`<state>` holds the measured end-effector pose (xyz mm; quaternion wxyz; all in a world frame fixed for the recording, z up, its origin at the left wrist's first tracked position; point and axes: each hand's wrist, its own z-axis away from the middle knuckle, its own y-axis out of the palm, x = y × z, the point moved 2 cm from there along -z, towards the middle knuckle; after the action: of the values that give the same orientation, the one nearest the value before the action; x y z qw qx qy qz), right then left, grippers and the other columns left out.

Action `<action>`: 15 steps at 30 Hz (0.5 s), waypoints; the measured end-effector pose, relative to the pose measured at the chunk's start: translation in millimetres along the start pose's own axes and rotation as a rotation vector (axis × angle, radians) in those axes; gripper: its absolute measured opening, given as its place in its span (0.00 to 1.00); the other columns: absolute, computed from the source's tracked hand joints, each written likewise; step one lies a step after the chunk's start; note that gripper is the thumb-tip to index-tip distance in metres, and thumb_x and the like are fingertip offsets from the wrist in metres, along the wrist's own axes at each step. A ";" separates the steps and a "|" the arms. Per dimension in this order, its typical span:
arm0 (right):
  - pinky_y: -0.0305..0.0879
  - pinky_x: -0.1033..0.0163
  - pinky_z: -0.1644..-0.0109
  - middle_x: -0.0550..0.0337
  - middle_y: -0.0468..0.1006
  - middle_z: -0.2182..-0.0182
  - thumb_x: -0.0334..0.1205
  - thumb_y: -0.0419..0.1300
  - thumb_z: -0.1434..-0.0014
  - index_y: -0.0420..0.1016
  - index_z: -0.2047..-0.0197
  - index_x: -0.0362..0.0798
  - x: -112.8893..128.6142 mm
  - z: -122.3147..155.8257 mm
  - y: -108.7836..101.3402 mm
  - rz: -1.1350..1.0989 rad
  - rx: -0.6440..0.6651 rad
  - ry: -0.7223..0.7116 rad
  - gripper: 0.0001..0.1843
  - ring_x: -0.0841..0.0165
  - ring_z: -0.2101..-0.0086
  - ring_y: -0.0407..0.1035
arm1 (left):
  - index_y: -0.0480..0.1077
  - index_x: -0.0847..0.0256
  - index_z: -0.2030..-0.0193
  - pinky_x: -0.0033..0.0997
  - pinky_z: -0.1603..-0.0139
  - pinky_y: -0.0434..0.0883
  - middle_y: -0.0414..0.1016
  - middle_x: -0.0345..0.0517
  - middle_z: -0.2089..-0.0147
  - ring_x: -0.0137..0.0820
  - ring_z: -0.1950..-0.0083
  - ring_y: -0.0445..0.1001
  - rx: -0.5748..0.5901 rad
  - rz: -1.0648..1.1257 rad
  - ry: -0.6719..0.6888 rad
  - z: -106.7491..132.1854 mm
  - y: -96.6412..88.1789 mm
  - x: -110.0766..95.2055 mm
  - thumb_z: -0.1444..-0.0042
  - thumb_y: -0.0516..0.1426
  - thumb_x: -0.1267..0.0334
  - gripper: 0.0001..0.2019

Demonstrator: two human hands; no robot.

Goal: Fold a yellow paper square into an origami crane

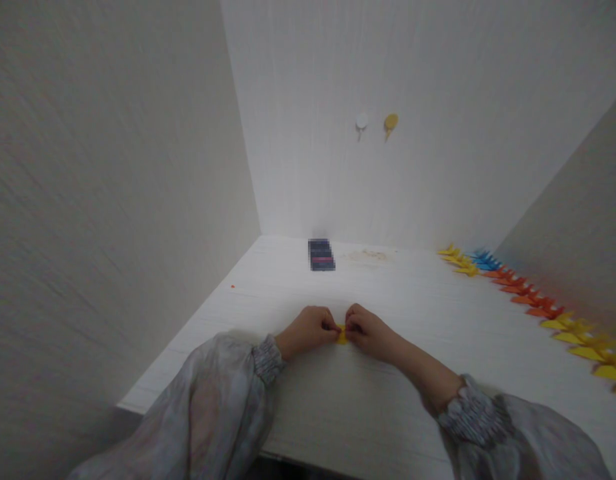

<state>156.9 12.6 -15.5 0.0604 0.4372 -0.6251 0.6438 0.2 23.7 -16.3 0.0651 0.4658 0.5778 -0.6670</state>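
Between my two hands is a small piece of yellow paper, mostly covered by my fingers. My left hand pinches its left side, fingertips pressed together. On the other side, my right hand grips the paper the same way, with its fingers curled in. Both hands are low over the white table, close to each other. How the paper is folded is too small to make out.
Along the right edge runs a row of folded paper birds: yellow, blue, orange and more yellow ones. A dark blurred object lies near the back wall. Two hooks, white and yellow, are on the wall. Side panels enclose the table.
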 end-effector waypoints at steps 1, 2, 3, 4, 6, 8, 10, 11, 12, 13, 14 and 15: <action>0.59 0.67 0.66 0.59 0.64 0.70 0.24 0.53 0.56 0.64 0.80 0.45 0.1 -0.9 0.8 0.003 -0.005 0.013 0.07 0.72 0.70 0.61 | 0.72 0.66 0.74 0.21 0.75 0.59 0.69 0.41 0.74 0.23 0.74 0.65 0.000 0.004 -0.007 0.4 0.2 -0.3 0.56 0.54 0.59 0.11; 0.59 0.67 0.66 0.59 0.64 0.71 0.24 0.54 0.56 0.64 0.80 0.44 0.2 -1.7 1.3 0.004 -0.005 0.024 0.07 0.72 0.70 0.61 | 0.72 0.66 0.74 0.21 0.75 0.59 0.69 0.41 0.74 0.24 0.74 0.65 0.000 0.007 -0.012 0.8 0.2 -0.9 0.56 0.54 0.59 0.11; 0.59 0.67 0.67 0.59 0.64 0.71 0.25 0.54 0.56 0.64 0.80 0.44 0.3 -2.3 1.7 0.005 -0.003 0.037 0.07 0.72 0.71 0.61 | 0.72 0.66 0.74 0.21 0.75 0.59 0.69 0.41 0.75 0.24 0.74 0.65 -0.001 0.010 -0.015 1.1 -0.1 -1.9 0.56 0.54 0.59 0.11; 0.59 0.67 0.67 0.60 0.64 0.71 0.25 0.55 0.56 0.64 0.81 0.44 0.2 -2.9 1.9 0.006 0.003 0.050 0.07 0.73 0.71 0.60 | 0.72 0.67 0.75 0.22 0.76 0.59 0.69 0.41 0.75 0.24 0.75 0.65 -0.005 0.013 -0.020 1.4 -0.6 -3.1 0.56 0.54 0.59 0.12; 0.59 0.68 0.69 0.60 0.64 0.71 0.27 0.56 0.55 0.64 0.81 0.44 -0.2 -4.0 2.4 0.008 0.011 0.079 0.07 0.73 0.72 0.60 | 0.72 0.67 0.75 0.22 0.76 0.59 0.69 0.41 0.77 0.24 0.75 0.65 -0.012 0.023 -0.037 1.6 -2.1 -5.4 0.56 0.54 0.57 0.14; 0.58 0.68 0.70 0.61 0.64 0.72 0.28 0.56 0.55 0.64 0.82 0.45 -0.3 -5.0 2.9 0.019 0.000 0.102 0.07 0.74 0.73 0.59 | 0.72 0.67 0.74 0.23 0.77 0.58 0.69 0.41 0.78 0.24 0.76 0.65 -0.009 0.038 -0.050 1.5 -3.5 -7.2 0.56 0.54 0.54 0.16; 0.58 0.68 0.70 0.61 0.64 0.72 0.28 0.56 0.56 0.64 0.82 0.45 0.1 -5.8 3.8 0.039 -0.010 0.122 0.07 0.74 0.74 0.59 | 0.72 0.67 0.74 0.23 0.76 0.59 0.70 0.41 0.77 0.25 0.75 0.65 -0.003 0.057 -0.059 1.5 -4.4 -8.3 0.57 0.55 0.52 0.17; 0.59 0.68 0.69 0.61 0.64 0.73 0.27 0.56 0.56 0.64 0.82 0.45 0.6 -6.2 4.3 0.052 -0.013 0.130 0.07 0.74 0.73 0.59 | 0.73 0.66 0.74 0.23 0.75 0.59 0.70 0.42 0.77 0.25 0.74 0.66 0.000 0.067 -0.062 1.6 -4.7 -8.6 0.58 0.56 0.51 0.17; 0.59 0.68 0.69 0.61 0.65 0.73 0.27 0.55 0.56 0.64 0.82 0.45 1.2 -6.5 4.8 0.065 -0.013 0.139 0.08 0.73 0.73 0.60 | 0.73 0.66 0.73 0.23 0.75 0.60 0.71 0.42 0.76 0.25 0.74 0.66 0.001 0.076 -0.066 1.7 -4.8 -8.6 0.58 0.56 0.51 0.17; 0.59 0.68 0.69 0.60 0.65 0.73 0.26 0.55 0.56 0.64 0.82 0.45 1.8 -6.8 5.2 0.078 -0.013 0.148 0.08 0.73 0.73 0.60 | 0.72 0.66 0.73 0.23 0.74 0.60 0.72 0.42 0.75 0.26 0.73 0.67 0.000 0.083 -0.072 1.9 -4.8 -8.3 0.59 0.57 0.51 0.17; 0.59 0.68 0.68 0.60 0.65 0.73 0.27 0.55 0.57 0.64 0.82 0.45 2.6 -6.9 5.3 0.088 -0.017 0.154 0.08 0.73 0.72 0.60 | 0.72 0.66 0.72 0.23 0.74 0.60 0.72 0.42 0.75 0.26 0.73 0.67 -0.001 0.086 -0.077 2.0 -4.7 -7.9 0.59 0.57 0.51 0.17; 0.59 0.68 0.68 0.59 0.65 0.73 0.27 0.55 0.56 0.64 0.82 0.44 3.6 -7.1 5.3 0.098 -0.020 0.157 0.07 0.73 0.72 0.60 | 0.72 0.66 0.71 0.23 0.74 0.60 0.72 0.42 0.75 0.26 0.73 0.67 -0.002 0.086 -0.078 2.0 -4.4 -7.3 0.59 0.57 0.51 0.17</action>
<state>148.0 15.9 -16.1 0.0824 0.3536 -0.6455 0.6719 0.4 20.1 -8.3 0.1167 0.4638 0.5550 -0.6807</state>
